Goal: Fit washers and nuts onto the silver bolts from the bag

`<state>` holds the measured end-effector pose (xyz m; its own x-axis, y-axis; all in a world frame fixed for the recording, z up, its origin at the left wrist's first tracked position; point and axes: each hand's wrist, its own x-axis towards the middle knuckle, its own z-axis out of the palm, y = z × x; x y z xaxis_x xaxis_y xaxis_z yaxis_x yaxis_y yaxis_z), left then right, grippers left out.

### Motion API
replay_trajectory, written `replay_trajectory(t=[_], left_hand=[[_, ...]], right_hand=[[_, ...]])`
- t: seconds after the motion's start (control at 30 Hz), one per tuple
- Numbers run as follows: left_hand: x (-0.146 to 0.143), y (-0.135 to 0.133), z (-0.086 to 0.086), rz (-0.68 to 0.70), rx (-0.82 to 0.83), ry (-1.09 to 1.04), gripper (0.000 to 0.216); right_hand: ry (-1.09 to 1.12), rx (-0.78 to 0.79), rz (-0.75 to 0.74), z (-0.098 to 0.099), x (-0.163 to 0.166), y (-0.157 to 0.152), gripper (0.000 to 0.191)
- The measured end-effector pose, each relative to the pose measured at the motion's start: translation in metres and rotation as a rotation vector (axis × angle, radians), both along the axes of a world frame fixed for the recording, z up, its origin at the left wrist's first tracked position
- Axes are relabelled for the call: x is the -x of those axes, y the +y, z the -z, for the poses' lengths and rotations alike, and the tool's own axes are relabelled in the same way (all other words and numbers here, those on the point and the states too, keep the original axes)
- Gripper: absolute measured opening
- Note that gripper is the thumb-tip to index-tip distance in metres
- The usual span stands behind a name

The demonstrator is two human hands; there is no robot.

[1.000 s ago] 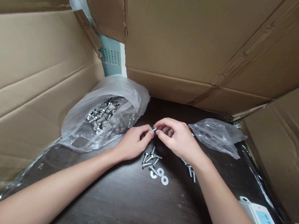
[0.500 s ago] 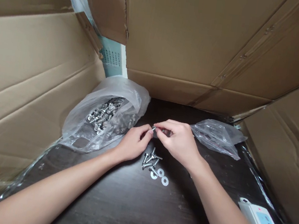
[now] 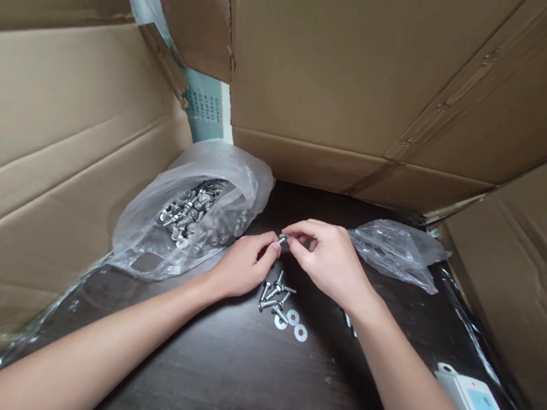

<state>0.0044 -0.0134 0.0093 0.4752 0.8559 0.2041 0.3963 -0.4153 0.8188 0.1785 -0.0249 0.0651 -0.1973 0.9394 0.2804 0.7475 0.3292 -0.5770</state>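
Note:
My left hand [image 3: 247,263] pinches a small metal bolt [image 3: 281,240] between thumb and forefinger. From the other side, the fingertips of my right hand [image 3: 325,252] close on the bolt's far end; whether a washer sits there I cannot make out. Just below both hands, a loose pile of silver bolts [image 3: 276,293] lies on the dark table. Several flat white washers [image 3: 301,332] rest against the pile's near right side. Partly hidden by my right forearm are a few more bolts [image 3: 348,320].
An open clear plastic bag [image 3: 124,226] full of metal bolts [image 3: 192,211] stands at the left. A flattened plastic bag [image 3: 398,252] lies at the back right. Near the right edge is a white power strip [image 3: 483,407]. Cardboard walls [image 3: 361,75] enclose the dark table [image 3: 221,373].
The bolt between my fingers has tilted and shows more of its length. My right forearm has shifted slightly, uncovering bolts beside it. The pile and washers stay put.

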Motion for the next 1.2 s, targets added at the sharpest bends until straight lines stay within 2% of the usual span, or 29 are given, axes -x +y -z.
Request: replay_trajectory(t=[0.3, 0.57, 0.73, 0.83, 0.93, 1.03, 1.1, 1.2], left_hand=[[-0.002, 0.0, 0.0, -0.014, 0.026, -0.044, 0.03], [-0.001, 0.001, 0.004, -0.033, -0.05, -0.03, 0.028], [-0.001, 0.001, 0.008, -0.038, -0.059, -0.042, 0.027], [-0.001, 0.001, 0.008, -0.045, -0.049, -0.047, 0.027], [0.0, 0.001, 0.007, -0.051, -0.031, -0.05, 0.03], [0.0, 0.001, 0.006, -0.035, -0.018, -0.047, 0.031], [0.0, 0.001, 0.006, -0.022, -0.019, -0.036, 0.031], [-0.001, 0.002, 0.007, -0.019, -0.028, -0.009, 0.03]], right_hand=[[-0.111, -0.101, 0.017, 0.003, 0.01, -0.006, 0.02], [-0.144, -0.164, 0.12, 0.011, 0.023, -0.013, 0.02], [-0.064, -0.152, 0.1, 0.011, 0.026, -0.014, 0.021], [0.083, -0.036, 0.03, 0.006, 0.018, -0.01, 0.02], [0.21, 0.022, 0.084, 0.003, 0.002, -0.001, 0.032], [0.053, 0.002, 0.224, 0.007, -0.016, 0.01, 0.03], [-0.129, 0.036, 0.235, 0.014, -0.024, 0.015, 0.024], [-0.267, 0.115, 0.191, 0.025, -0.025, 0.017, 0.021]])
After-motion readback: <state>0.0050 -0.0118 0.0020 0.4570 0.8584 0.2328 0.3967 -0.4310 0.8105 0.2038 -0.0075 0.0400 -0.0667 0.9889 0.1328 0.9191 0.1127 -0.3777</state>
